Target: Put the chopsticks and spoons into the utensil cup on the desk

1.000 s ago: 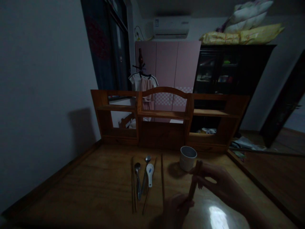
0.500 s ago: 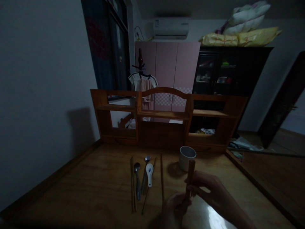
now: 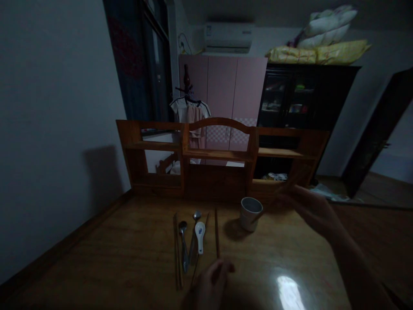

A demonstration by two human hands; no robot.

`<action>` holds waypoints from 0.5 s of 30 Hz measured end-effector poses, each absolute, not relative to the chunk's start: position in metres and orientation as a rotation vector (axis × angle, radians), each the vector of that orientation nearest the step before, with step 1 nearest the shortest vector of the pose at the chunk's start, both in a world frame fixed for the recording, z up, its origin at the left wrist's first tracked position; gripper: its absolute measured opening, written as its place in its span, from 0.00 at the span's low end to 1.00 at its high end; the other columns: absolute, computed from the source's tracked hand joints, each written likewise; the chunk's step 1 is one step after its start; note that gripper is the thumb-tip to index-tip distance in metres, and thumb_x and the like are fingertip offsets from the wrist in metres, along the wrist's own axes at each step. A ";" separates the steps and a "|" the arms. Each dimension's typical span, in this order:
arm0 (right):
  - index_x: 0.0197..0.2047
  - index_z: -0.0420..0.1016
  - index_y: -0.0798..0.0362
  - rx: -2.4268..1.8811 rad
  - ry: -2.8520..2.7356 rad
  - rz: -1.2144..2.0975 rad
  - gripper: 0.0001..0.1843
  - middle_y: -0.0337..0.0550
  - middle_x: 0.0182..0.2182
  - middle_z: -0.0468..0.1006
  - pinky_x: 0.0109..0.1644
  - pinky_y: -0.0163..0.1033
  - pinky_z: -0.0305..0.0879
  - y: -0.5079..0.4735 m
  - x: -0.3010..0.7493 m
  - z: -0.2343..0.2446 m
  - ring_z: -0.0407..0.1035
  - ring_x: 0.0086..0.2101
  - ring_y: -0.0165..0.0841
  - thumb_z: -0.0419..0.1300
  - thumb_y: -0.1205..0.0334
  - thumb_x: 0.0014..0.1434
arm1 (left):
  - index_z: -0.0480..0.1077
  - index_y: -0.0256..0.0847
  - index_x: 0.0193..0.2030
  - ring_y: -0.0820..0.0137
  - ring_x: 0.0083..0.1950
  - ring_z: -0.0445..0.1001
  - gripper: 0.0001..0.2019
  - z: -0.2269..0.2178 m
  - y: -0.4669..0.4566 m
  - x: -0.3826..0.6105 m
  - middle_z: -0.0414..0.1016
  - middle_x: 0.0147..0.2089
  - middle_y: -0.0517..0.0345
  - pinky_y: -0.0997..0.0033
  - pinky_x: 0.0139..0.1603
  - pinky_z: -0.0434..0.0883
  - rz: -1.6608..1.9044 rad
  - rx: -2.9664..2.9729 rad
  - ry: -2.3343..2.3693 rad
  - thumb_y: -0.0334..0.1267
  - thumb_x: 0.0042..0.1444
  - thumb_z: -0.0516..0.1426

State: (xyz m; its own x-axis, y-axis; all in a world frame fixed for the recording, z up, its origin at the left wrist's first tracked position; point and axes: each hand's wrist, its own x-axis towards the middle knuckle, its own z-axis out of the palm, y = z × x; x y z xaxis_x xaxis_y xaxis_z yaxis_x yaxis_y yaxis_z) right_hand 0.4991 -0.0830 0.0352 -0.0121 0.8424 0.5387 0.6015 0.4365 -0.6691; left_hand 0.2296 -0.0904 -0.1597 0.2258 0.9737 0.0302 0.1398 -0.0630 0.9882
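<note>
My right hand [image 3: 306, 206] is raised to the right of a pale metal cup [image 3: 251, 214], its fingers closed round brown chopsticks [image 3: 284, 189]. They are blurred by motion, slant down toward the cup's right side, and cannot be counted. My left hand [image 3: 213, 280] is low at the front, fingers loosely bent and apart. It covers the near end of a single dark chopstick [image 3: 217, 232] on the table; whether it touches the chopstick is unclear. To its left lie a white ceramic spoon [image 3: 200, 237], two metal spoons [image 3: 183, 247] and more thin chopsticks [image 3: 178, 254].
The wooden table [image 3: 129, 258] meets a wall [image 3: 64, 107] on the left. Along its back stands a low wooden shelf unit [image 3: 219, 156]. Farther off are a pink wardrobe [image 3: 221, 86], a dark cabinet [image 3: 329, 94] and hanging clothes [image 3: 195, 114].
My hands have parted. The right hand has carried the chopsticks up and to the right, tilting them; the left has let go of them and moved left to the single chopstick. The view has shifted slightly.
</note>
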 end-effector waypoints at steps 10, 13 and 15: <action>0.32 0.76 0.57 -1.338 -1.850 0.520 0.23 0.43 0.28 0.78 0.32 0.37 0.66 0.055 0.545 0.012 0.73 0.30 0.37 0.63 0.42 0.53 | 0.74 0.40 0.28 0.71 0.26 0.70 0.32 -0.158 -0.090 0.234 0.73 0.25 0.58 0.75 0.30 0.67 0.939 1.410 1.208 0.69 0.51 0.49; 0.31 0.76 0.58 -1.335 -1.888 0.639 0.25 0.43 0.27 0.78 0.31 0.37 0.68 0.070 0.544 -0.011 0.73 0.29 0.36 0.64 0.40 0.50 | 0.70 0.40 0.23 0.72 0.23 0.68 0.33 -0.167 -0.090 0.234 0.70 0.21 0.59 0.74 0.28 0.66 0.933 1.372 1.276 0.70 0.52 0.45; 0.31 0.76 0.58 -1.333 -1.903 0.712 0.26 0.44 0.28 0.78 0.32 0.38 0.69 0.075 0.544 -0.021 0.73 0.29 0.36 0.65 0.39 0.48 | 0.70 0.40 0.21 0.70 0.22 0.68 0.34 -0.174 -0.091 0.233 0.69 0.20 0.57 0.72 0.28 0.67 0.955 1.359 1.348 0.70 0.52 0.44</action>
State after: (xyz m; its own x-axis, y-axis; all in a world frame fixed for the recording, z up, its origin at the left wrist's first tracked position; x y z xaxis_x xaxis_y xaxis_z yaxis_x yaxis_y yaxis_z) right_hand 0.5440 0.0750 -0.0214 -0.2290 0.9461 0.2289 0.5635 0.3206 -0.7614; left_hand 0.2330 -0.0906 -0.1744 0.0826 0.9920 -0.0954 0.2395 0.0731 0.9681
